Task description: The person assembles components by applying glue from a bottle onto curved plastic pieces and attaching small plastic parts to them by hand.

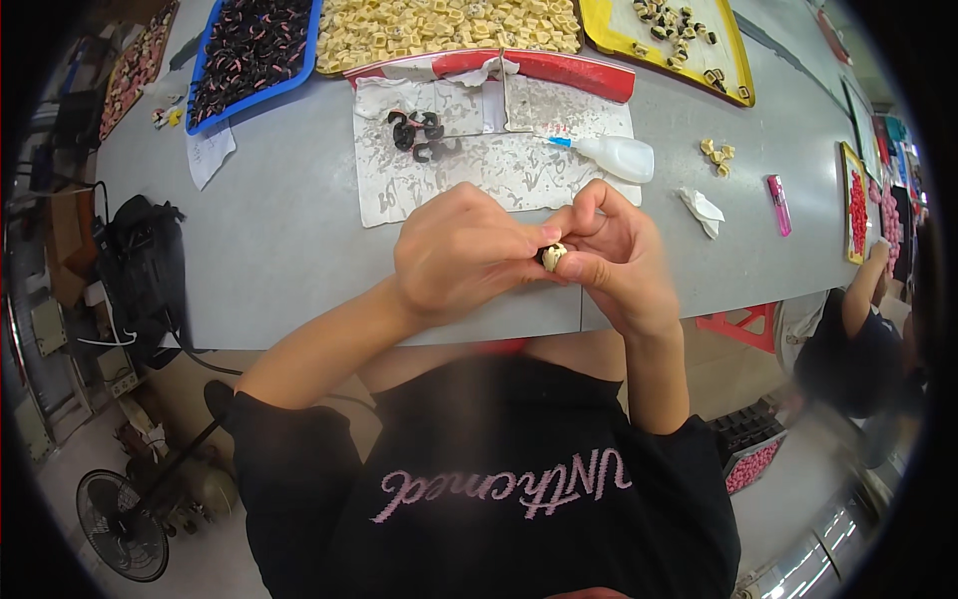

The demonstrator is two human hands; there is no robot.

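Note:
A small cream-and-black piece (555, 258) is pinched between my two hands, just above the near part of the grey table. My left hand (464, 255) is closed on its left side, thumb and forefinger pressed together. On the other side my right hand (627, 258) grips it between thumb and fingertips. Beyond the hands lies a stained white cardboard sheet (384, 190). Several black curved parts (417, 135) rest on its left half, and a white squeeze bottle (619, 157) with a blue tip lies on its right.
Along the back stand a blue tray (315, 45) of black parts, a heap of cream parts (449, 30), and a yellow tray (740, 70) holding assembled pieces. Several cream parts (717, 156), crumpled tissue (702, 212) and a pink lighter (778, 205) lie rightward. Another person (853, 339) is at right.

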